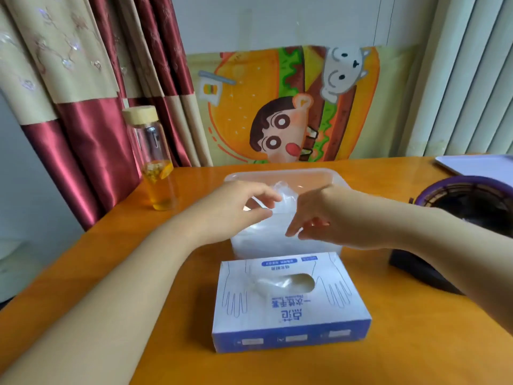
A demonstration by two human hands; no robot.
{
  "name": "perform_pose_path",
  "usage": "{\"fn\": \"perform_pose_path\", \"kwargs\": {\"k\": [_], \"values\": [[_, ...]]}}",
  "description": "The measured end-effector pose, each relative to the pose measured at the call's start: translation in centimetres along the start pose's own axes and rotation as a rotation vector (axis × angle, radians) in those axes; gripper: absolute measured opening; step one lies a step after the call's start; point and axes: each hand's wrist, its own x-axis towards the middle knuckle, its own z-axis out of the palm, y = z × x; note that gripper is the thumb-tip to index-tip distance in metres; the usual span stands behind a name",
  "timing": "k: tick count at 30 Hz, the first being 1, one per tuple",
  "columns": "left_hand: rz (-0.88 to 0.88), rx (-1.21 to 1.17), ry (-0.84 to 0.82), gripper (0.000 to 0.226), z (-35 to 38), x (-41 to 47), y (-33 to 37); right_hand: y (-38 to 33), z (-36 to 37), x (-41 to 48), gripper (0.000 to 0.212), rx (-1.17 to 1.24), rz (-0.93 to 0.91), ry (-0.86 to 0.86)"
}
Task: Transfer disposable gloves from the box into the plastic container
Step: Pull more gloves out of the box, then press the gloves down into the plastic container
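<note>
A clear plastic container (277, 175) stands on the orange table just behind the white and blue glove box (288, 304). Thin clear gloves fill the container's near half (261, 243). More glove film shows in the box's oval opening (288, 283). Over the container, my left hand (238, 209) pinches a crumpled clear glove (281, 194) between thumb and fingers. My right hand (322, 215) comes in from the right, fingertips pointing down and pinching the same film at its lower edge. Both hands hide part of the container's inside.
A glass bottle (155, 168) with a wooden lid and yellow liquid stands at the table's left edge. A dark, purple-rimmed object (469, 207) sits at the right, with a white flat device (480, 163) behind it. Curtain and cartoon poster line the wall.
</note>
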Motion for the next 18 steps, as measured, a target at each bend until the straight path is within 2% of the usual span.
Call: {"fn": "perform_pose_path", "kwargs": {"k": [2, 4, 5, 7, 8, 10, 13, 18], "values": [[0.006, -0.074, 0.025, 0.023, 1.3, -2.5, -0.1, -0.6, 2.7, -0.3, 0.027, 0.014, -0.015, -0.164], [-0.02, -0.076, 0.015, 0.024, 2.9, -4.5, -0.5, -0.7, 4.9, -0.3, 0.03, 0.004, -0.023, -0.242], [-0.035, -0.051, -0.014, 0.029, 3.5, -5.1, -0.8, -0.6, 5.7, -0.2, 0.031, 0.011, -0.016, -0.259], [-0.072, 0.046, -0.124, 0.056, 4.6, -6.1, -1.8, -0.7, 6.5, -0.1, 0.032, 0.017, 0.004, -0.283], [-0.091, 0.103, -0.188, 0.069, 5.1, -6.4, -2.3, -0.8, 6.8, 0.1, 0.031, 0.025, 0.014, -0.284], [-0.132, 0.156, -0.278, 0.079, 5.6, -6.7, -2.9, -1.1, 7.3, 0.4, 0.027, 0.043, 0.038, -0.277], [-0.14, 0.167, -0.303, 0.079, 5.7, -6.5, -3.0, -1.6, 8.1, 0.9, 0.021, -0.03, 0.016, -0.235], [-0.148, 0.208, -0.297, 0.082, 5.7, -6.2, -2.8, -2.1, 5.8, 0.0, 0.01, 0.082, -0.036, -0.102]]}}
